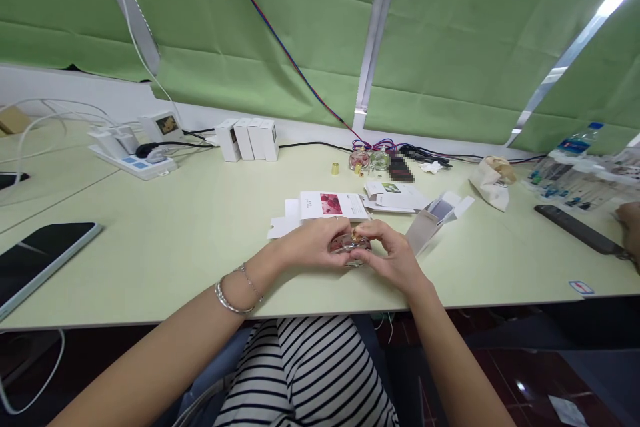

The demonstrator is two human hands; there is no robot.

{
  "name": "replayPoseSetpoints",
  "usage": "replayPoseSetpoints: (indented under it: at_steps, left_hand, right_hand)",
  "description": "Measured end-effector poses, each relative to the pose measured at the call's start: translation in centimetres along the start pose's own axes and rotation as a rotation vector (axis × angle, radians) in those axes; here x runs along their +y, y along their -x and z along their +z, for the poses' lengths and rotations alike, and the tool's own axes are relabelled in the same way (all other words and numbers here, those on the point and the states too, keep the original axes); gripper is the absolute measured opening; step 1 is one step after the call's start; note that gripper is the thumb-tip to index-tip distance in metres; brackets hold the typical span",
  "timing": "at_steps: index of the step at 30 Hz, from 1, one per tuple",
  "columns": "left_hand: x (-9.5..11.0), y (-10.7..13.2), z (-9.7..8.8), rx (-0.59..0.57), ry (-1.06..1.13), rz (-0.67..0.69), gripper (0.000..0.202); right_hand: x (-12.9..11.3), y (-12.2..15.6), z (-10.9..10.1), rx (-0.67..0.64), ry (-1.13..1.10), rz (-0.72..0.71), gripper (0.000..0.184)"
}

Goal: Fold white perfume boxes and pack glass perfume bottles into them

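Close to the table's front edge, a small rounded glass bottle [344,244] with a pinkish tint and a gold-coloured neck lies between my two hands. My left hand [320,244] is wrapped around its left side, thumb in front. With thumb and fingers, my right hand [393,250] grips the bottle's right side at the gold neck; the fingers partly cover it. Just behind the hands is an opened white box [313,206] with a red flower picture. To the right of my right hand stands another white carton [430,222], its flaps open.
Further back are pink [359,160] and green [380,160] glass bottles, a gold cap [335,168] and a flattened white carton [397,196]. Small white boxes [249,139] and a power strip [133,160] stand left. A phone [43,257] lies at left, a dark pouch [580,230] at right.
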State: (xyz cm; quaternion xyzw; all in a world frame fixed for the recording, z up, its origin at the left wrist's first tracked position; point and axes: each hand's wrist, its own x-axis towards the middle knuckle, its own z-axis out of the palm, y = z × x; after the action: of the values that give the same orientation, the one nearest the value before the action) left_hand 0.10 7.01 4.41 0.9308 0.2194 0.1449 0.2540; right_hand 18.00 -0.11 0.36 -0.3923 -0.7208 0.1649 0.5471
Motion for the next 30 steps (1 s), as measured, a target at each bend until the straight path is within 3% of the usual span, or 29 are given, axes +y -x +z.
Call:
replayPoseSetpoints:
  at_steps: [8, 22, 30]
  left_hand:
    - [-0.2, 0.01, -0.01, -0.006, -0.009, 0.001, 0.022]
    - [0.12, -0.06, 0.0, 0.012, -0.016, 0.011, 0.022]
    - [-0.17, -0.13, 0.09, 0.032, -0.057, 0.042, 0.022]
  right_hand:
    - [-0.6, -0.24, -0.17, -0.063, 0.065, 0.03, 0.025]
    - [-0.04, 0.01, -0.26, -0.044, 0.018, 0.054, 0.027]
    - [0.15, 0.03, -0.01, -0.056, 0.06, -0.014, 0.024]
